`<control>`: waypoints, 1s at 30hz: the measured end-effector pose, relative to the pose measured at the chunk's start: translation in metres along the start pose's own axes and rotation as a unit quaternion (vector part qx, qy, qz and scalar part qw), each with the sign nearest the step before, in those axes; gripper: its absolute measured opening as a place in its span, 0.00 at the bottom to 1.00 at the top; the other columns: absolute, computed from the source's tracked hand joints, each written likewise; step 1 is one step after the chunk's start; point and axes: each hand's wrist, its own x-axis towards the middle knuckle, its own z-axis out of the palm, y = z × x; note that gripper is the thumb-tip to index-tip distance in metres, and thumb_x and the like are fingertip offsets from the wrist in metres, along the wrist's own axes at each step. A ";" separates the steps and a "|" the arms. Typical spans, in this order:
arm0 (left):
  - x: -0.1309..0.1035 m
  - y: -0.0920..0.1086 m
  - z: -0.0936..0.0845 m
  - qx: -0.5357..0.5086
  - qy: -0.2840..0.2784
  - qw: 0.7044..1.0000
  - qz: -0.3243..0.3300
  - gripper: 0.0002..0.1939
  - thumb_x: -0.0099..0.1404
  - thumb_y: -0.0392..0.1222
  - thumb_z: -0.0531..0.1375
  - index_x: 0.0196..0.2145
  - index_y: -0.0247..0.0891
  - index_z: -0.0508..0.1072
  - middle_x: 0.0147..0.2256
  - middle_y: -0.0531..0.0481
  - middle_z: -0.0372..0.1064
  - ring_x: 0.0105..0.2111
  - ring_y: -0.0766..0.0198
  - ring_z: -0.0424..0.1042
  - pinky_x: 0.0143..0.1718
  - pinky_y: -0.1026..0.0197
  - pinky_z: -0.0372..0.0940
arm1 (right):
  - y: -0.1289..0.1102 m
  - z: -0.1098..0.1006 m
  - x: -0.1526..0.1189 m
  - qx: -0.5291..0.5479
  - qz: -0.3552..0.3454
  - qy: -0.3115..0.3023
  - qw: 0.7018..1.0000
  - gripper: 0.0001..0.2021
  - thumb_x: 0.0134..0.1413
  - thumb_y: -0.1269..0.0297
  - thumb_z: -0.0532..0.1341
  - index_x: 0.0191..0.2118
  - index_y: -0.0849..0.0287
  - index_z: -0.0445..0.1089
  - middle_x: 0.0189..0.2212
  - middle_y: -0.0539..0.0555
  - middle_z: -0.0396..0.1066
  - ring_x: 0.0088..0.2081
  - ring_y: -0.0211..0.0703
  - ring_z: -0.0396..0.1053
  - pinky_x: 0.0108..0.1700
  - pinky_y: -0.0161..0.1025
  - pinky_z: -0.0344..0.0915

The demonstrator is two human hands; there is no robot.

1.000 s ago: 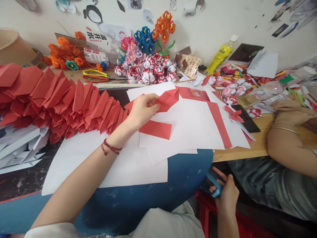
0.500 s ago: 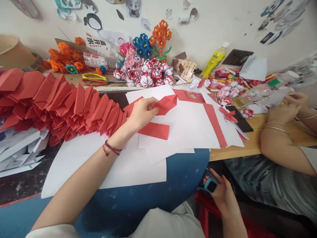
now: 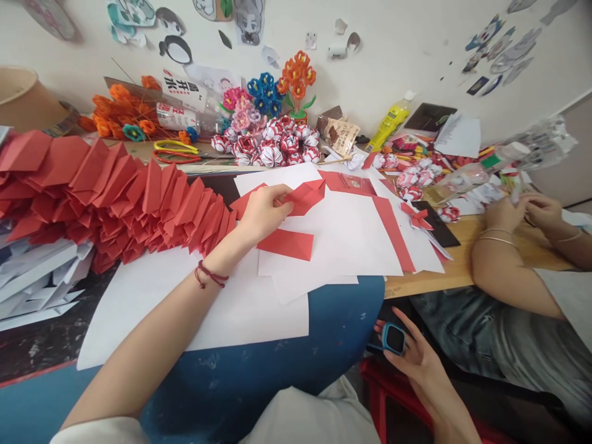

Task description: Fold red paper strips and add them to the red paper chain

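Note:
My left hand (image 3: 266, 213) pinches a folded red paper piece (image 3: 308, 196) above white sheets (image 3: 342, 234). Just below it, a flat folded red strip (image 3: 291, 244) lies on the paper. Left of my hand runs a long row of folded red paper pieces (image 3: 106, 179), tightly nested. My right hand (image 3: 411, 351) is low at the right, below the table edge, with its fingers curled around a blue smartwatch (image 3: 393, 338) whose dark screen faces up.
Another person's hands (image 3: 518, 213) work at the right. Along the wall stand paper flowers (image 3: 272, 145), scissors (image 3: 176, 151) and a yellow bottle (image 3: 391, 123). White folded papers (image 3: 41, 277) lie at the left, a red stool (image 3: 374, 388) below.
The view has shifted slightly right. My right hand has turned the watch so its screen faces up more, and its fingers have spread somewhat. My left hand keeps its hold on the red piece.

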 end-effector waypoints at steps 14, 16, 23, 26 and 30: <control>0.002 -0.005 -0.007 -0.010 0.092 0.995 -0.027 0.15 0.57 0.37 0.55 0.39 0.39 0.78 0.30 0.53 0.74 0.27 0.66 0.68 0.31 0.65 0.60 | -0.142 0.023 0.020 -0.094 -0.128 -0.012 0.987 0.39 0.30 0.61 0.76 0.56 0.46 0.70 0.56 0.60 0.69 0.39 0.56 0.76 0.28 0.40 0.75; 0.002 -0.006 -0.008 -0.014 0.094 0.995 -0.034 0.14 0.57 0.37 0.55 0.38 0.39 0.78 0.31 0.53 0.75 0.28 0.65 0.69 0.31 0.65 0.60 | -0.175 0.046 0.054 -0.060 -0.173 -0.034 0.983 0.39 0.33 0.61 0.75 0.57 0.45 0.68 0.59 0.58 0.65 0.42 0.56 0.75 0.23 0.34 0.69; 0.004 -0.010 -0.009 -0.011 0.090 0.995 -0.039 0.15 0.57 0.37 0.55 0.39 0.41 0.79 0.31 0.53 0.75 0.29 0.64 0.69 0.32 0.65 0.61 | -0.233 0.122 0.198 -0.066 -0.230 -0.191 0.952 0.40 0.38 0.72 0.68 0.61 0.44 0.63 0.55 0.56 0.66 0.31 0.37 0.73 0.18 0.27 0.56; 0.004 -0.008 -0.012 -0.011 0.095 0.994 -0.048 0.14 0.58 0.37 0.55 0.38 0.39 0.78 0.30 0.53 0.74 0.28 0.65 0.68 0.31 0.64 0.61 | -0.236 0.139 0.233 -0.155 -0.219 -0.235 0.934 0.41 0.35 0.76 0.65 0.60 0.46 0.64 0.63 0.58 0.58 0.27 0.34 0.71 0.17 0.28 0.53; 0.004 -0.003 -0.014 -0.007 0.087 0.995 -0.046 0.13 0.58 0.36 0.54 0.37 0.39 0.78 0.30 0.53 0.73 0.28 0.66 0.68 0.32 0.65 0.60 | -0.240 0.154 0.254 -0.293 -0.256 -0.186 0.902 0.42 0.34 0.79 0.61 0.62 0.50 0.62 0.60 0.60 0.62 0.29 0.36 0.70 0.23 0.32 0.63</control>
